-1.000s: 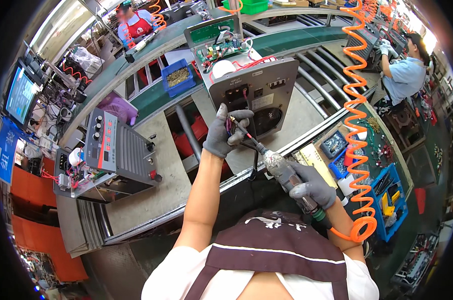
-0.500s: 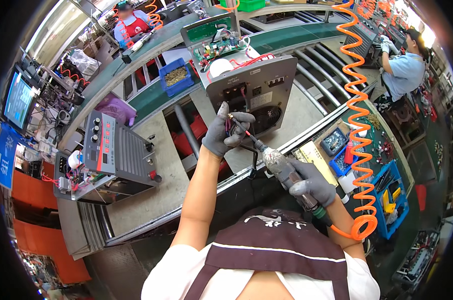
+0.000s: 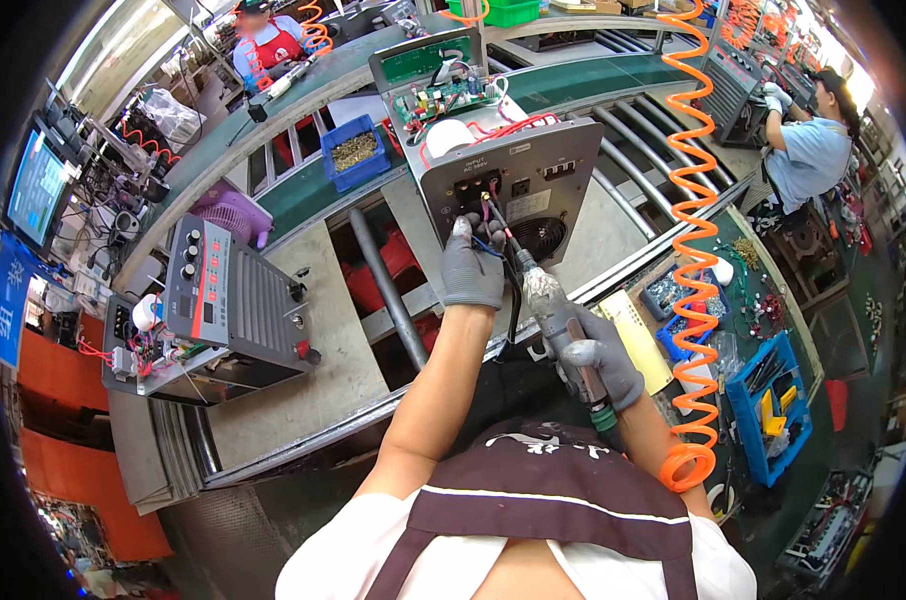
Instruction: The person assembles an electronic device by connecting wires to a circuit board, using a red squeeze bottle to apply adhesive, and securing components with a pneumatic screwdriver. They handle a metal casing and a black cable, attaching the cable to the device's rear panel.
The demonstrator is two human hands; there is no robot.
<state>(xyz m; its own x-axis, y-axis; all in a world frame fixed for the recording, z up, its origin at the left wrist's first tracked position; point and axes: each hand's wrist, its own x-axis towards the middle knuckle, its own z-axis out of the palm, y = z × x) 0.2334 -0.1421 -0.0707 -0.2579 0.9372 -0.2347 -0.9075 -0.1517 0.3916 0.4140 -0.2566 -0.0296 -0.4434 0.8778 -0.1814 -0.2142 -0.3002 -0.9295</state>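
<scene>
My right hand (image 3: 607, 362) is wrapped around a power screwdriver (image 3: 557, 312), its body covered in clear wrap. An orange coiled hose (image 3: 695, 250) runs near its green rear end. The long bit (image 3: 509, 240) points up at the terminals on the dark back panel (image 3: 573, 185) of an upright machine. Close to that panel, my left hand (image 3: 473, 268) has its fingers closed on a thin blue wire (image 3: 489, 246); their tips are partly hidden. A black cable (image 3: 515, 305) hangs beside it. Grey gloves cover both hands.
A second machine (image 3: 238, 305) stands on the left. Behind the panel is a blue bin of screws (image 3: 355, 153). At right are small parts bins (image 3: 668, 295) and a blue tool tray (image 3: 770, 410). Rollers (image 3: 623, 200) run alongside. Two people work farther off.
My left hand has moved right and turned, from the screwdriver tip to the wire at the panel. The screwdriver has swung steeper, and its bit now reaches the terminal area.
</scene>
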